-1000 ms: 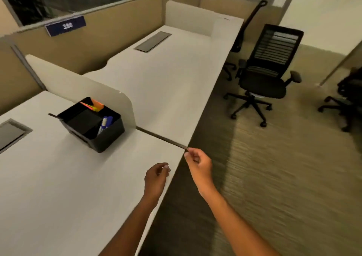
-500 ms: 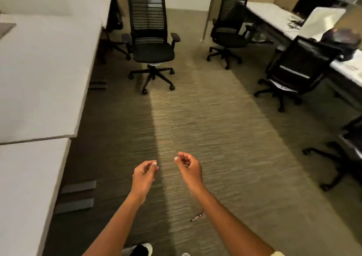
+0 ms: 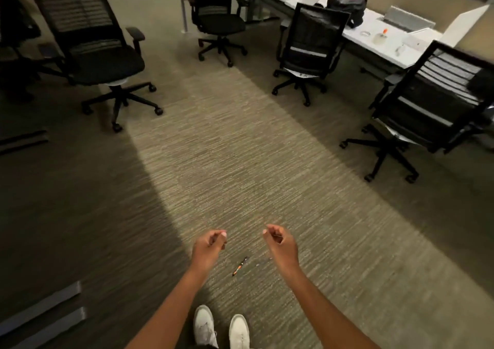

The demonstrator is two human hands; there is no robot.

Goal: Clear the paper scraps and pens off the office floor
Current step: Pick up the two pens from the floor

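Note:
A black and orange pen (image 3: 240, 265) lies on the striped carpet, just ahead of my white shoes (image 3: 222, 330). A thin grey pen-like thing (image 3: 264, 261) lies beside it to the right, too faint to identify. My left hand (image 3: 208, 249) hovers above the floor left of the pen, fingers loosely curled and holding nothing. My right hand (image 3: 280, 247) hovers right of the pen in the same way, also holding nothing. Neither hand touches the pen. No paper scraps show on the floor.
Black office chairs stand around the aisle: one at far left (image 3: 101, 62), one at the back (image 3: 219, 19), two on the right (image 3: 310, 46) (image 3: 427, 108). A white desk (image 3: 387, 46) with a black bag (image 3: 347, 1) runs along the right. Grey desk feet (image 3: 40, 311) lie at lower left.
The view swung away from the left desk and its black organiser, down to the carpet aisle. Both hands left the desk edge and now hover over the pen by my shoes.

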